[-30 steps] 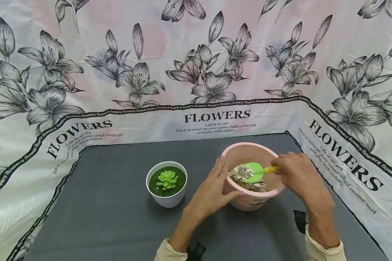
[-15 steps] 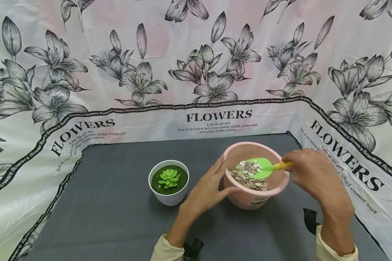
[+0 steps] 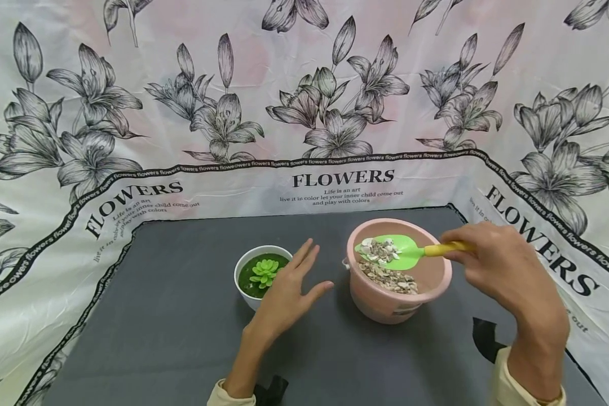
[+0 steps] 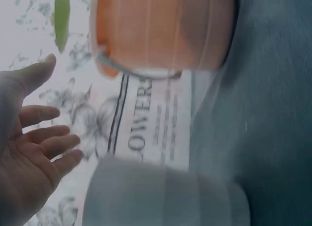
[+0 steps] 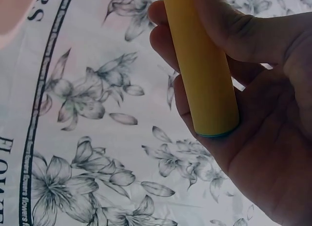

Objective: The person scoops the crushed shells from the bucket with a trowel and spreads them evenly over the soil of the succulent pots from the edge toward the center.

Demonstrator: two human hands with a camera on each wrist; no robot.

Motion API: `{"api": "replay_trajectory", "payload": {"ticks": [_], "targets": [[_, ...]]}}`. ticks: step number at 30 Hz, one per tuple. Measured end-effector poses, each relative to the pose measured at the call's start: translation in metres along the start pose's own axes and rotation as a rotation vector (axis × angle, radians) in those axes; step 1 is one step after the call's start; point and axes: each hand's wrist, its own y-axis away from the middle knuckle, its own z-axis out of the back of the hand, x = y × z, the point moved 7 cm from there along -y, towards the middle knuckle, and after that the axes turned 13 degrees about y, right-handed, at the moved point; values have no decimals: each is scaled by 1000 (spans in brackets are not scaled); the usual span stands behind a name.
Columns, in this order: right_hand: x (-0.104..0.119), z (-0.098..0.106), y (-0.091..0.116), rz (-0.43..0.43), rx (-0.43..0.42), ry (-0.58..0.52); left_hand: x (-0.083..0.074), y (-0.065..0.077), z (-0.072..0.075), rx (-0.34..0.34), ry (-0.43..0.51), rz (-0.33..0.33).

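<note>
My right hand (image 3: 507, 268) grips the yellow handle (image 5: 204, 70) of a small trowel whose green blade (image 3: 410, 252) is over the pink bucket (image 3: 385, 307). Pale stone-like chips (image 3: 379, 250) lie heaped on the blade, and more grey-brown chips (image 3: 393, 279) fill the bucket's bottom. My left hand (image 3: 286, 299) holds nothing, its fingers spread in the air between bucket and white pot. It overlaps part of the white pot (image 3: 243, 293), which holds a green succulent (image 3: 265, 273) on a dark green surface. In the left wrist view, the white pot (image 4: 146, 197) stands below the bucket (image 4: 161, 31).
A dark grey cloth (image 3: 182, 316) covers the table. White fabric with printed flowers and lettering (image 3: 343, 178) rises behind and along both sides. The bucket's wire handle (image 4: 141, 75) hangs at its side.
My left hand has let go of the bucket's side and moved left toward the white pot. The loaded trowel has risen slightly, while my right hand has shifted up and right.
</note>
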Motion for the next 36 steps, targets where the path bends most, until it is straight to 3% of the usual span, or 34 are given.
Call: {"api": "replay_trajectory", "payload": {"ticks": [4,8,19,27,36], "targets": [[9,-5,-5,40,-29,-50,7,10,21,-64,-16,15],[18,-14,-11,63,-41,-101,11,15,32,-83,-21,37],[47,-34,-25,117,-8,-231,15,21,45,-91,6,57],[66,-47,-38,129,75,-318,23,30,54,-105,30,78],[92,-73,-53,134,136,-273,39,39,73,-148,6,56]]}}
